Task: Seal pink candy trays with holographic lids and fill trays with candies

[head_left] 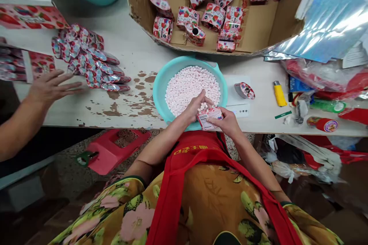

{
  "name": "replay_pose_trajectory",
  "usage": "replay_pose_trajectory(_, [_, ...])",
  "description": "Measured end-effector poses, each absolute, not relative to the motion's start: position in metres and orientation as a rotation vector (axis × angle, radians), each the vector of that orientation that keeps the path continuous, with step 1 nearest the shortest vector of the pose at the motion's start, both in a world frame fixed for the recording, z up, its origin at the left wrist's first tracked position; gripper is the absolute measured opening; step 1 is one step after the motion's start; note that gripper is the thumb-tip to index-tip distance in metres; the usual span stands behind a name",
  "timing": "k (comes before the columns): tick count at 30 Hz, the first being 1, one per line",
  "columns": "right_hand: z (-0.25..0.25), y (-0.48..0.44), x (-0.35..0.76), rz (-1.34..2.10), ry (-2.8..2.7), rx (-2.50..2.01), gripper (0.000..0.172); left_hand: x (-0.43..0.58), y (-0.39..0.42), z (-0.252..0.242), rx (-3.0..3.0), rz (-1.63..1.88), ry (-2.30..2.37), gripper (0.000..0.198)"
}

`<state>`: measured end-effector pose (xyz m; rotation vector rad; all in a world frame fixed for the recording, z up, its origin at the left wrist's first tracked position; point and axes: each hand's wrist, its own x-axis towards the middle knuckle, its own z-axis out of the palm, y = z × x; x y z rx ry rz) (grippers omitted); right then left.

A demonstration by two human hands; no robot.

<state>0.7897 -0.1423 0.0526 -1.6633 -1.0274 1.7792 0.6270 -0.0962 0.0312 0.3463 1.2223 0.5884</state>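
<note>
A turquoise basin [157,92] full of small pale-pink candies [191,84] stands at the table's front edge. Over its near side, my right hand [228,121] grips a strawberry-print packet [209,118] between thumb and fingers. My left hand [195,108] is cupped around a few white candies [203,106] at the packet's upper edge. Some of its fingers are hidden behind the packet and the candies. To the right of the basin, a similar packet [245,90] rests on a white scale [237,110].
A cardboard box [261,26] holding several packets stands behind the basin. On the left, a co-worker's hand [50,86] reaches beside piled packets [89,59]. A yellow cutter [279,93], plastic wrappings [324,78] and silvery sheets [322,26] lie to the right.
</note>
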Motion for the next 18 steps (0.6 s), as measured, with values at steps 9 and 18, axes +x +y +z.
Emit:
replay_pose_trajectory(9, [0.051, -0.139, 0.785, 1.76, -1.071, -1.607, 0.055, 0.626, -0.096, 0.044, 0.364, 0.663, 1.214, 0.052])
replay_pose_trajectory(18, [0.074, -0.166, 0.782, 1.66, -1.167, -1.204, 0.052, 0.593, -0.089, 0.052, 0.245, 0.759, 1.278, 0.055])
